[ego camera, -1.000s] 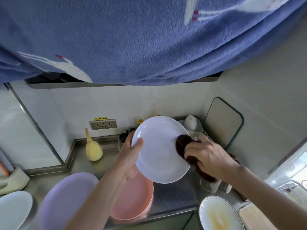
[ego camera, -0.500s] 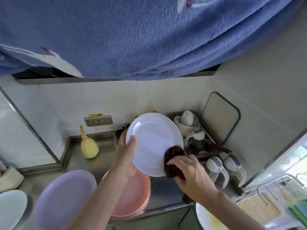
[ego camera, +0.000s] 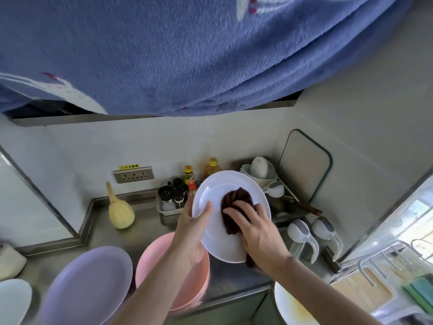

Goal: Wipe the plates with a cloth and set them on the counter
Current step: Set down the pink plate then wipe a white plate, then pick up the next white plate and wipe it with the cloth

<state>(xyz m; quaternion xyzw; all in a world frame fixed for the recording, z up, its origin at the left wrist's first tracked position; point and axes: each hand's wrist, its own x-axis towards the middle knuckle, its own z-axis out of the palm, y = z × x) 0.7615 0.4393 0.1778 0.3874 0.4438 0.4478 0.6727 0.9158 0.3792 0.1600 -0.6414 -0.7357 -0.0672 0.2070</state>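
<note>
White plate (ego camera: pixel 216 195): held in the air above the steel counter (ego camera: pixel 145 233), tilted so its concave face turns toward the camera. It appears as an oval, with the long axis running from upper left to lower right and the lower rim nearest the person.

Left hand (ego camera: pixel 191 228): clamped on the plate's left rim, thumb lying over the inner face, fingers hidden behind.

Right hand (ego camera: pixel 254 227): pressed flat on a dark brown cloth (ego camera: pixel 235 202), fingers spread over it. The cloth is bunched against the plate's centre and trails down past the lower rim under the wrist.

Pink plate (ego camera: pixel 154 261): on the counter directly below the held plate, partly covered by the left forearm.

Lilac plate (ego camera: pixel 89 289): on the counter, just left of the pink one.

Pale plate (ego camera: pixel 13 301): at the lower left edge, cut off by the frame.

Soiled plate (ego camera: pixel 290 308): lower right, yellowish residue inside.

Blue fleece fabric (ego camera: pixel 187 48): fills the upper part of the view.
</note>
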